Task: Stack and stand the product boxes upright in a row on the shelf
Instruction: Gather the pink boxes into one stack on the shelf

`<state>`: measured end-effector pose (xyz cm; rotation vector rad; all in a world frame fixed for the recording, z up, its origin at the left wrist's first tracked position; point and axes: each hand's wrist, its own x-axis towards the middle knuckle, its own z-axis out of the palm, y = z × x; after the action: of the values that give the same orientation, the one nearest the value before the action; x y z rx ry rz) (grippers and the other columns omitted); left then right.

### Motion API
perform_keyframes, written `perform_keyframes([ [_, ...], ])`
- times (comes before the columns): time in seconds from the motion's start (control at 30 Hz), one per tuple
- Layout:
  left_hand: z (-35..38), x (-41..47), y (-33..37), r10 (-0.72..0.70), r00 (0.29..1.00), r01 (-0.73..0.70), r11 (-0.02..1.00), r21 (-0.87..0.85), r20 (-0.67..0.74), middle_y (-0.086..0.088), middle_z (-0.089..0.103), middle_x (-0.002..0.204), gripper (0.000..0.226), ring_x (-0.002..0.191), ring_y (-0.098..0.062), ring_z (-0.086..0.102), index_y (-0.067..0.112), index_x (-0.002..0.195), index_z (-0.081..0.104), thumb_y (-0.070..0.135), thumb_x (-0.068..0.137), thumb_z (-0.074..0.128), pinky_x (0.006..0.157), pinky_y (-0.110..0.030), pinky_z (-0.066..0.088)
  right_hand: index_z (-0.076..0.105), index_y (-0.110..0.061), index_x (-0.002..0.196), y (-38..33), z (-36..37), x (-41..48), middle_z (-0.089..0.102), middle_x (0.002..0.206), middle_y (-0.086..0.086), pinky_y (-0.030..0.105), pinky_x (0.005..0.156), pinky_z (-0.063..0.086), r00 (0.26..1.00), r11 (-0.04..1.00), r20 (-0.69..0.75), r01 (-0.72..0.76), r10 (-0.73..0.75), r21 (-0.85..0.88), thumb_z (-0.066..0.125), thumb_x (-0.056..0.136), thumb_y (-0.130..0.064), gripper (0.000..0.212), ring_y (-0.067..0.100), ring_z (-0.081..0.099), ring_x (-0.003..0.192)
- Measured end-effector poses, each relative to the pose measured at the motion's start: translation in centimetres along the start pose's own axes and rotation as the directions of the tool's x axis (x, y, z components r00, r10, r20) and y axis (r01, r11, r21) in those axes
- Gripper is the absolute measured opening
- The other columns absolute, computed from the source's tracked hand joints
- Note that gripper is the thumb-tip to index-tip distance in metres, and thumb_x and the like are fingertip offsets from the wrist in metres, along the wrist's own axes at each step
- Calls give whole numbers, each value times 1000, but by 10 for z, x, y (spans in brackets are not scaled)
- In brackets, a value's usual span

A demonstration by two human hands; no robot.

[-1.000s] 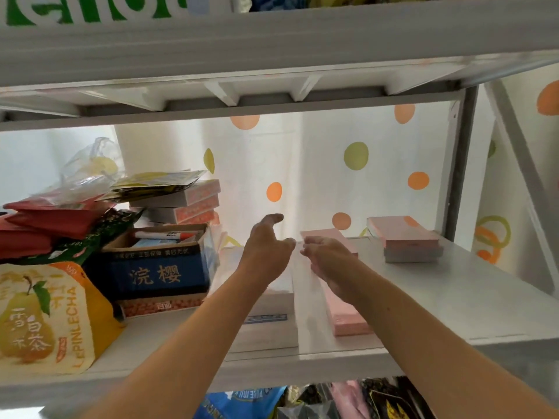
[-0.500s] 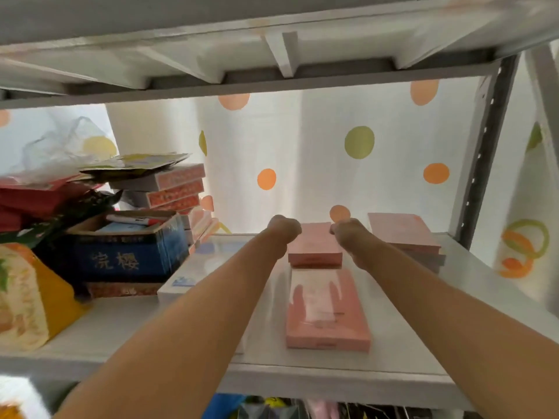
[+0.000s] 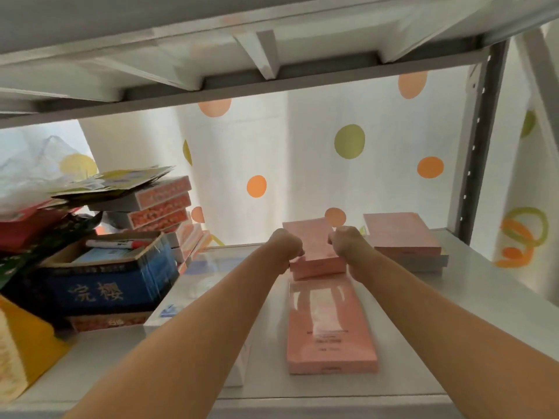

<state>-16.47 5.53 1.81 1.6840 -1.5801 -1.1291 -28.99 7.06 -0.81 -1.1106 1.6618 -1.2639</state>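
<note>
We have both hands on the far pink box (image 3: 314,249), which sits toward the back of the shelf (image 3: 490,285), between our wrists. The left hand (image 3: 286,246) curls round its left edge and the right hand (image 3: 348,244) round its right edge. Our knuckles face us, so the fingertips themselves are hidden. We cannot say for sure whether the box lies flat or is already tipping up.

The trouble we foresee comes from crowding. A near pink box (image 3: 331,328) lies flat just in front of the held one, so if we swing the near end down to stand the box up, it may catch on that neighbour and skid. The stack of pink boxes (image 3: 402,237) is just beside our right hand, and a careless wrist turn could nudge its top box askew.

The held box looks thin and glossy — stood on a narrow edge with nothing to lean on, it may well fall flat once we let go. Our left forearm also passes over a white box (image 3: 181,306), which we could drag if we pull back low.
</note>
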Motion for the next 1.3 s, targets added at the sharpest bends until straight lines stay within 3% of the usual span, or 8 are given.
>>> perform_keyframes([
  [0.07, -8, -10, 4, 74, 992, -77, 997, -29, -107, -9, 53, 76, 9, 65, -21, 56, 0, 86, 55, -8, 84, 58, 55, -29, 51, 57, -4, 110, -7, -7, -12, 64, 95, 12, 36, 69, 53, 992, 987, -3, 127, -127, 96, 38, 88, 2, 30, 26, 62, 83],
  [0.2, -33, -39, 7, 307, 945, -326, 855, -403, -112, -11, 68, 100, 33, 91, -30, 68, 11, 103, 56, -13, 81, 62, 72, -41, 59, 44, -14, 140, -17, -33, -49, 63, 126, 1, 44, 94, 54, 942, 874, -97, 334, -321, 354, 66, 89, -14, 56, 23, 64, 112],
  [0.37, -45, -80, 0, 527, 844, -511, 727, -458, -105, -7, 75, 100, 25, 78, -17, 75, 5, 113, 69, 0, 89, 65, 56, -22, 56, 67, -22, 113, -25, -46, -89, 75, 102, 3, 39, 69, 60, 882, 826, -174, 471, -438, 311, 62, 90, -3, 30, 26, 73, 86],
  [0.6, -49, -102, -2, 542, 836, -507, 705, -496, -85, -11, 74, 104, 29, 89, -26, 73, 4, 120, 61, 9, 91, 65, 62, -27, 59, 63, -15, 127, -41, -53, -121, 74, 108, 4, 46, 79, 61, 861, 834, -232, 501, -453, 232, 65, 91, -9, 36, 26, 73, 91],
  [0.77, -53, -114, 1, 543, 832, -433, 765, -476, 115, -5, 74, 97, 26, 78, -17, 74, 12, 120, 56, 19, 95, 61, 62, -28, 58, 63, -14, 126, -46, -56, -136, 74, 107, 4, 38, 74, 61, 865, 829, -234, 495, -443, 259, 63, 89, -2, 39, 24, 73, 89],
  [1.03, -57, -114, 5, 539, 837, -526, 741, -419, -96, -8, 73, 97, 29, 80, -25, 74, 8, 122, 57, 14, 94, 62, 70, -42, 62, 52, -24, 132, -38, -54, -146, 76, 102, 3, 34, 73, 61, 870, 823, -94, 489, -484, 290, 69, 89, -17, 46, 22, 75, 85],
  [1.2, -57, -115, -3, 552, 833, -505, 787, -355, 40, -11, 72, 107, 28, 92, -26, 73, 9, 125, 55, 16, 97, 57, 78, -39, 61, 59, -18, 125, -32, -48, -147, 76, 100, 0, 32, 74, 60, 865, 831, -194, 499, -462, 248, 67, 90, -18, 36, 19, 74, 84],
  [1.3, -54, -116, -9, 529, 847, -481, 809, -339, 59, -10, 71, 106, 29, 89, -23, 72, 7, 125, 55, 7, 96, 58, 70, -32, 61, 60, -16, 126, -33, -47, -147, 76, 100, 2, 33, 76, 60, 861, 829, -222, 503, -457, 244, 66, 91, -18, 36, 20, 74, 85],
])
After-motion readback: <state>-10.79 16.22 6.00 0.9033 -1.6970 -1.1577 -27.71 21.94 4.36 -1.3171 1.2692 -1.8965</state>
